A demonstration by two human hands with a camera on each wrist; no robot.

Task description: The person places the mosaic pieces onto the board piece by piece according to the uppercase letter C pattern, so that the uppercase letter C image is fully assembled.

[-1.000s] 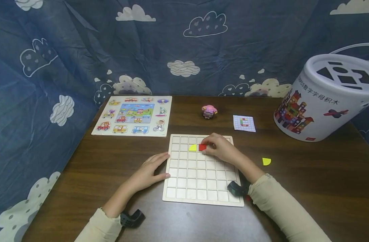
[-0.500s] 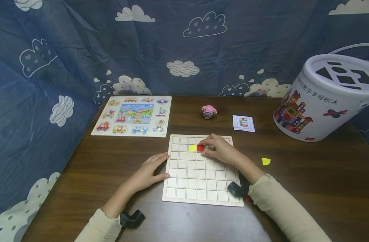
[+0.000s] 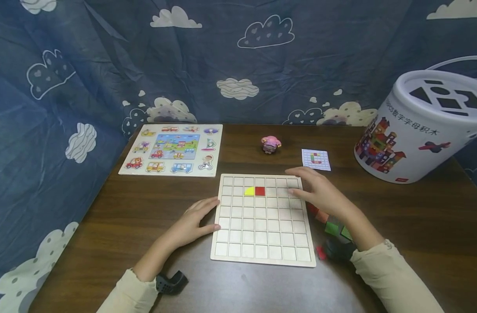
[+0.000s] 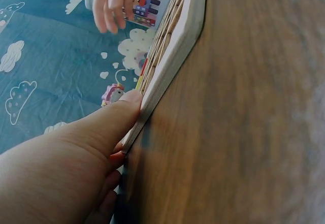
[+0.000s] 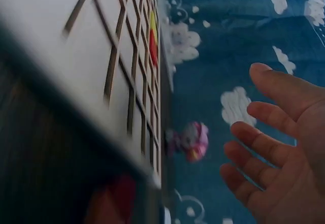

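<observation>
A white gridded board (image 3: 238,237) lies on the table. In its second row a yellow quarter-round tile (image 3: 249,191) sits beside a red square tile (image 3: 260,191). My left hand (image 3: 191,224) rests at the board's left edge; in the left wrist view its thumb (image 4: 114,115) touches the rim. Over the board's upper right corner is my right hand (image 3: 320,193), fingers extended and holding nothing. The right wrist view shows its fingers spread apart. Beneath the right forearm lie a red-orange block (image 3: 321,216), green blocks (image 3: 331,228) and a small red piece (image 3: 321,253).
A picture puzzle board (image 3: 169,169) lies at the back left. Behind the grid stands a small pink toy (image 3: 270,144), with a printed pattern card (image 3: 315,160) to its right. A large white bucket (image 3: 410,130) stands at the right; a patterned cloth (image 3: 238,61) hangs behind.
My right hand has let go of the red square tile, now beside the yellow one, and moved right. Red and green pieces beside the board have come into view. My left hand has stayed put.
</observation>
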